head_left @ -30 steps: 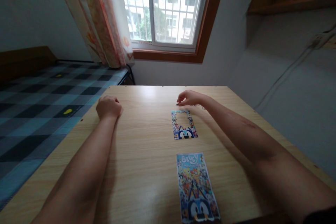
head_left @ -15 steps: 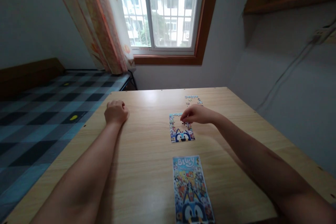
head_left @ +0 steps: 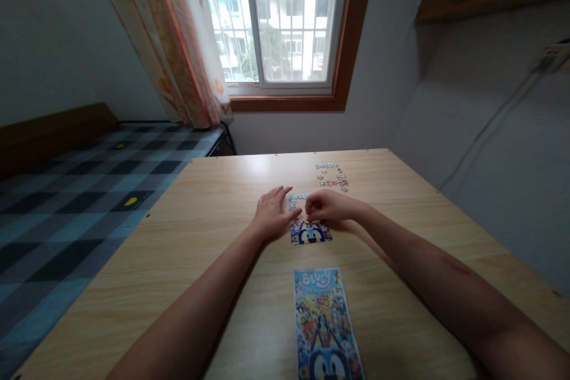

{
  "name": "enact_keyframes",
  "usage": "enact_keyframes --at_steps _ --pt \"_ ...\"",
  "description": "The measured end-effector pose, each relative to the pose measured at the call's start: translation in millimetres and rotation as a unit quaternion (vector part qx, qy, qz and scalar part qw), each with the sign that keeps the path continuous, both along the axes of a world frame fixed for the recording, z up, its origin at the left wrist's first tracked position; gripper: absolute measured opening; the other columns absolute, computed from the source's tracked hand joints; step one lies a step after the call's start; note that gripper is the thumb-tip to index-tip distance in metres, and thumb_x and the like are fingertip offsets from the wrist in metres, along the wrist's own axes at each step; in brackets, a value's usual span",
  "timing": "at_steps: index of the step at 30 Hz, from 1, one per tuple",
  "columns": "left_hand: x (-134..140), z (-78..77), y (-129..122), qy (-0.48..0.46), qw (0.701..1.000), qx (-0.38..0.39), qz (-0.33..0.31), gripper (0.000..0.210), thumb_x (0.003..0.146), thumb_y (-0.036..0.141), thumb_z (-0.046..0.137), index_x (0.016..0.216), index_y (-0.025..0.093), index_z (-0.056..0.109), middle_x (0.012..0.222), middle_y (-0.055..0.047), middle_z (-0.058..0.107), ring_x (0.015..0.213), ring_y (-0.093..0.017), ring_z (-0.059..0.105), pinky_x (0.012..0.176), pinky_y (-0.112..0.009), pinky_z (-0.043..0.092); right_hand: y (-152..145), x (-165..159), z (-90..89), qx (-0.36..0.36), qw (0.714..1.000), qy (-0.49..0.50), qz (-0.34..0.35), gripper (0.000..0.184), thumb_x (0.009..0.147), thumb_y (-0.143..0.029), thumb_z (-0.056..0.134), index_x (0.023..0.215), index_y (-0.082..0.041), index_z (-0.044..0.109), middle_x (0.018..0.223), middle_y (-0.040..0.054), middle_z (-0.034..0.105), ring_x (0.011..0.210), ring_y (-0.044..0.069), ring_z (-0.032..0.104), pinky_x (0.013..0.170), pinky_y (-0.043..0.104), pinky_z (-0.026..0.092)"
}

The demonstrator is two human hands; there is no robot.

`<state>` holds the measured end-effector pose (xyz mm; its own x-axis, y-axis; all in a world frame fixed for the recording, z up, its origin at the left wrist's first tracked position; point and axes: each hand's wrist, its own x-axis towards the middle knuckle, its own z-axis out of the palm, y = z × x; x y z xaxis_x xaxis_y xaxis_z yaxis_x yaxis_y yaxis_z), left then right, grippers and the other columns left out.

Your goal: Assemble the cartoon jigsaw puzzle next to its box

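Partly hidden, the puzzle [head_left: 311, 235] behind a curled right hand [head_left: 328, 205], its grip unclear, and a splayed, unclenched left hand [head_left: 272, 214].

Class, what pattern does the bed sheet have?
The bed sheet has blue, grey and black checks; head view.

The puzzle [head_left: 312, 236] lies on the counter [head_left: 214, 193], with the sheet [head_left: 327, 320] nearer, in line with it, and the loose pieces [head_left: 342, 180] farther and a little to the right. The left hand [head_left: 273, 214] is at the puzzle's left edge, its thumb reaching over it; the right hand [head_left: 327, 205] is over its right side, the two apart. A bed [head_left: 89, 196] stands left of the counter. Beyond the far edge is the window [head_left: 294, 24], with the curtain [head_left: 178, 41] on its left. High on the right is a shelf [head_left: 485, 3]; farther right and lower, a cord [head_left: 494, 111] runs down the wall [head_left: 503, 190] from a socket [head_left: 554, 59].
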<state>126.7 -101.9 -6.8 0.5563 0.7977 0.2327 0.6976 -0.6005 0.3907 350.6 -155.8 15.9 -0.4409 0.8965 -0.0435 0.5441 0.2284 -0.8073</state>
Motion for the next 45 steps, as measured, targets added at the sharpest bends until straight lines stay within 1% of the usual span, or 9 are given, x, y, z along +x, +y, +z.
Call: enact_keyframes --at_steps 4,8,12,17,21,31,40,45 --pt "-10 6.0 1 0.017 0.998 -0.02 -0.065 0.069 0.085 0.05 0.068 0.146 0.026 0.049 0.157 -0.011 0.045 0.146 -0.03 0.039 0.121 -0.047 0.029 -3 -5 2.6 0.021 1.0 -0.021 -0.004 0.008 0.08 -0.014 0.071 0.087 -0.016 0.069 0.078 0.0006 0.07 0.07 0.012 0.06 0.064 0.023 0.045" --pt "-12 7.6 -2 0.062 0.994 -0.021 -0.09 0.078 0.08 0.054 0.072 0.15 0.028 0.045 0.162 -0.011 0.038 0.151 -0.033 0.03 0.124 -0.054 0.022 -5 -6 2.2 0.048 0.997 -0.054 -0.002 0.01 0.08 -0.016 0.073 0.09 -0.017 0.072 0.081 0.0017 0.073 0.073 0.013 0.062 0.067 0.024 0.046" --pt "-9 7.7 -7 0.077 0.993 -0.02 -0.09 0.078 0.081 0.057 0.07 0.149 0.029 0.045 0.163 -0.01 0.036 0.152 -0.035 0.027 0.124 -0.058 0.018 -7 -5 2.0 0.063 0.994 -0.084 -0.003 0.009 0.08 -0.02 0.075 0.088 -0.018 0.076 0.079 0.0012 0.074 0.071 0.013 0.063 0.066 0.025 0.045" --pt "-8 12.4 -10 0.093 0.992 -0.035 -0.08 0.078 0.081 0.056 0.071 0.15 0.029 0.046 0.165 -0.011 0.033 0.153 -0.035 0.024 0.125 -0.057 0.016 -10 -7 6.8 0.07 0.99 -0.12 -0.006 0.01 0.081 -0.019 0.072 0.086 -0.019 0.081 0.074 0.0007 0.075 0.065 0.013 0.062 0.063 0.024 0.043" --pt "-8 13.4 -10 0.097 0.991 -0.036 -0.08 0.077 0.082 0.057 0.068 0.15 0.03 0.045 0.165 -0.01 0.032 0.154 -0.035 0.024 0.125 -0.058 0.017 -12 -10 9.4 0.084 0.985 -0.148 -0.011 0.012 0.081 -0.02 0.071 0.086 -0.02 0.082 0.076 0.002 0.076 0.067 0.014 0.064 0.065 0.024 0.044" --pt "-8 11.9 -10 0.1 0.991 -0.036 -0.078 0.077 0.081 0.057 0.069 0.149 0.029 0.047 0.165 -0.012 0.032 0.154 -0.033 0.023 0.125 -0.058 0.016 -11 -8 5.5 0.091 0.985 -0.144 0.002 0.013 0.082 -0.025 0.073 0.09 -0.022 0.083 0.079 0.0022 0.077 0.066 0.014 0.063 0.064 0.024 0.044" --pt "-8 12.4 -10 0.091 0.992 -0.03 -0.081 0.076 0.081 0.058 0.069 0.149 0.031 0.047 0.165 -0.009 0.034 0.154 -0.033 0.023 0.125 -0.058 0.017 -11 -10 3.3 0.114 0.978 -0.176 0.004 0.014 0.082 -0.021 0.073 0.091 -0.024 0.083 0.085 0.0025 0.078 0.074 0.014 0.065 0.072 0.025 0.046" --pt "-8 12.4 -10 0.094 0.992 -0.035 -0.079 0.077 0.081 0.057 0.069 0.149 0.029 0.047 0.165 -0.011 0.032 0.154 -0.034 0.023 0.125 -0.058 0.016 -12 -10 6.3 0.099 0.982 -0.162 0.007 0.013 0.083 -0.02 0.073 0.091 -0.023 0.083 0.085 0.0032 0.078 0.073 0.014 0.065 0.07 0.025 0.045"
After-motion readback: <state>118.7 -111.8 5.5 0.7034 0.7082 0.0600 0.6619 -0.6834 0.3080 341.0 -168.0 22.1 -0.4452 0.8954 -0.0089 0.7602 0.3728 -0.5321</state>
